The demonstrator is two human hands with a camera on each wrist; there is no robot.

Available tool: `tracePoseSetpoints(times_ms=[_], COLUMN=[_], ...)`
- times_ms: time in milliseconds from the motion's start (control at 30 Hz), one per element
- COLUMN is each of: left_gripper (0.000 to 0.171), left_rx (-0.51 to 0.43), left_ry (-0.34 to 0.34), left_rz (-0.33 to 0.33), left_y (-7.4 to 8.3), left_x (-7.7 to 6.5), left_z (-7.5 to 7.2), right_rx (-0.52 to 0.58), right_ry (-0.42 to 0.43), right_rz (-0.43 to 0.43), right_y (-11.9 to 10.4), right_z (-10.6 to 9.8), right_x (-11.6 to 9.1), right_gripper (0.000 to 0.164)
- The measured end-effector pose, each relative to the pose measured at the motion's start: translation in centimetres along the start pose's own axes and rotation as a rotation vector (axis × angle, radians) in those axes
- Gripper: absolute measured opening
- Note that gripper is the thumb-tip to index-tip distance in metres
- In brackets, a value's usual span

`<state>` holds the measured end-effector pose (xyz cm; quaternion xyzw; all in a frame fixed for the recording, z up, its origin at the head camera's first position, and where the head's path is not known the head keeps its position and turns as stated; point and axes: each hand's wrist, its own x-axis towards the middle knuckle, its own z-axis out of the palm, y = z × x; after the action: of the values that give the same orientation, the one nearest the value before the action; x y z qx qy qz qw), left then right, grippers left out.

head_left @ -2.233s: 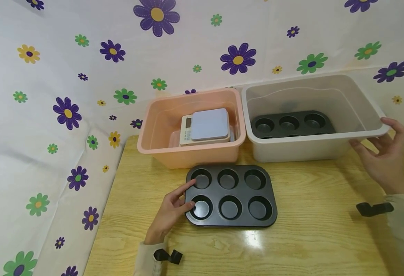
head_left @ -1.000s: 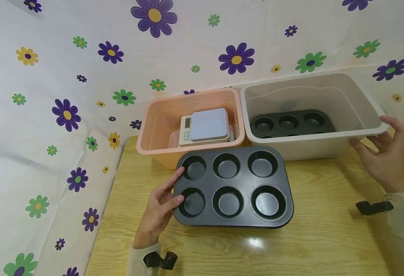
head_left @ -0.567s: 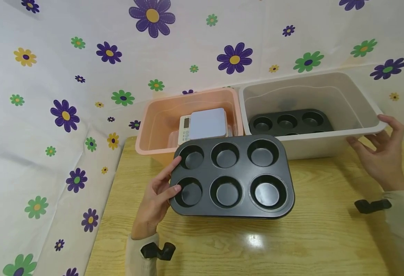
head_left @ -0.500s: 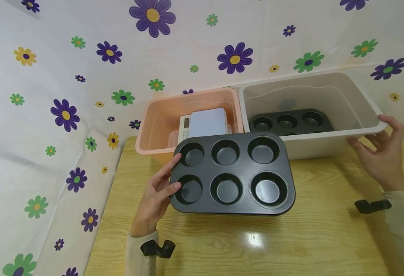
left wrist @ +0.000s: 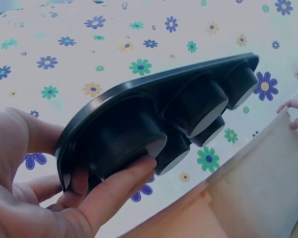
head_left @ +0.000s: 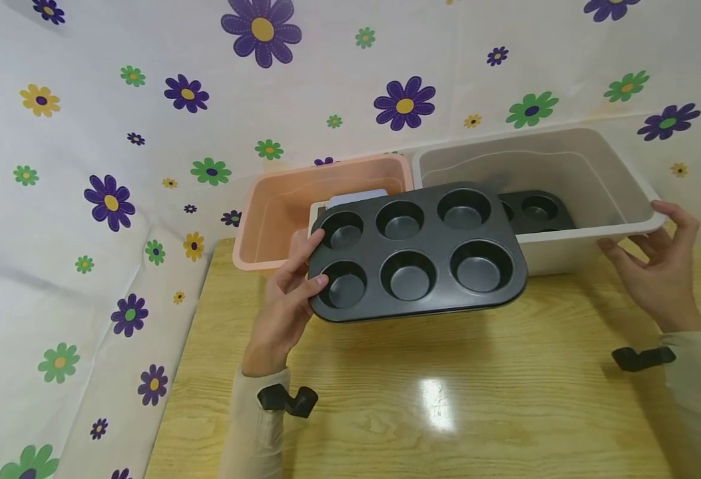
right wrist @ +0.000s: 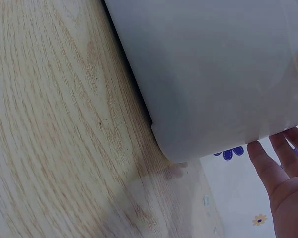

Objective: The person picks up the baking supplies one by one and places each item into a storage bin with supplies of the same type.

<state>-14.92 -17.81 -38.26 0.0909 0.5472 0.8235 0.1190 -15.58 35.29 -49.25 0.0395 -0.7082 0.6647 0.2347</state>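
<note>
My left hand (head_left: 281, 313) holds a dark six-cup muffin tin (head_left: 371, 256) by its left end, lifted above the table and tilted. In the left wrist view, the fingers (left wrist: 116, 186) curl beneath the tin, against the underside of its cups. The tin overlaps the front of both bins in the head view. My right hand (head_left: 662, 283) grips the right front corner of a white bin (head_left: 556, 256), thumb on the front wall and fingers at the side. Inside that bin lies another dark muffin tin (head_left: 538, 207), partly hidden by the held one.
To the left of the white bin stands a pink bin (head_left: 269, 223), holding a kitchen scale (head_left: 356, 197) mostly hidden behind the held tin. Both bins stand on a wood-grain table (head_left: 374, 412) against a flower-print cloth (head_left: 326, 86).
The left hand has raised the muffin tin off the table, then carried it up and slightly right towards the bins, tilting it. The right hand stays at the white bin's corner.
</note>
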Motion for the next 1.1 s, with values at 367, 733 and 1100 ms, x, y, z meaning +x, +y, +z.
tracePoseSetpoints(times_ms=[367,733,1100], left_gripper=[0.07,0.068,0.062], left_rx=[-0.043,-0.059,-0.056], left_ry=[0.023,-0.027,0.005], left_rz=[0.008,-0.014,-0.062], left_y=[0.4,0.7,0.8], left_x=[2.4,5.1,7.6], left_z=[1.9,4.1,6.4], right_rx=[0.013,0.091,0.166], right_ry=[-0.005,0.018,0.009], right_rz=[-0.005,0.002,-0.016], right_y=[0.2,0.5,0.6], right_z=[0.1,0.1,-0.1], right_x=[0.2,0.0,-0.1], right_gripper=[0.083,0.084,0.082])
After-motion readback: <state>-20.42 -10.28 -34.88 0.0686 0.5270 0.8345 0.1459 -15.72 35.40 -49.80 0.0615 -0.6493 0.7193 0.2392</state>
